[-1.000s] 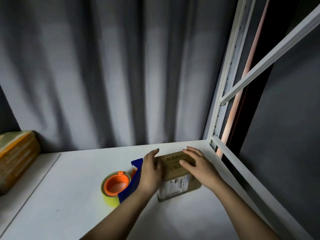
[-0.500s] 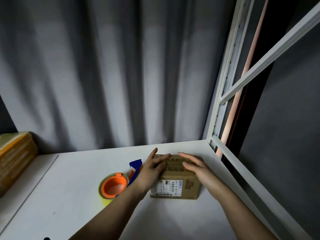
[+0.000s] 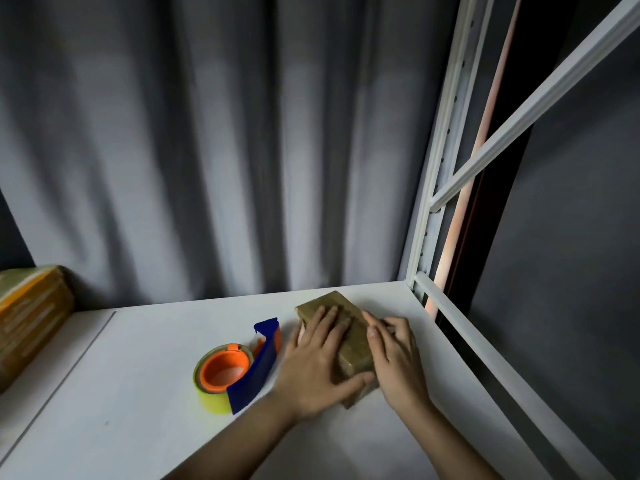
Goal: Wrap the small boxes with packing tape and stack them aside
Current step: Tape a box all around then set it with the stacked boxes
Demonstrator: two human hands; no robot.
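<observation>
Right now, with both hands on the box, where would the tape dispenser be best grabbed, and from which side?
By the blue handle of the tape dispenser, probably from above with the left hand, which is right beside it. The handle stands up on edge and free, while the roll lies flat on the table.

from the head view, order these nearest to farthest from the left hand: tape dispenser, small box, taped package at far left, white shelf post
1. small box: under the left hand, touching it.
2. tape dispenser: just left of that hand, on the white shelf.
3. white shelf post: back right corner.
4. taped package: far left edge.
</observation>
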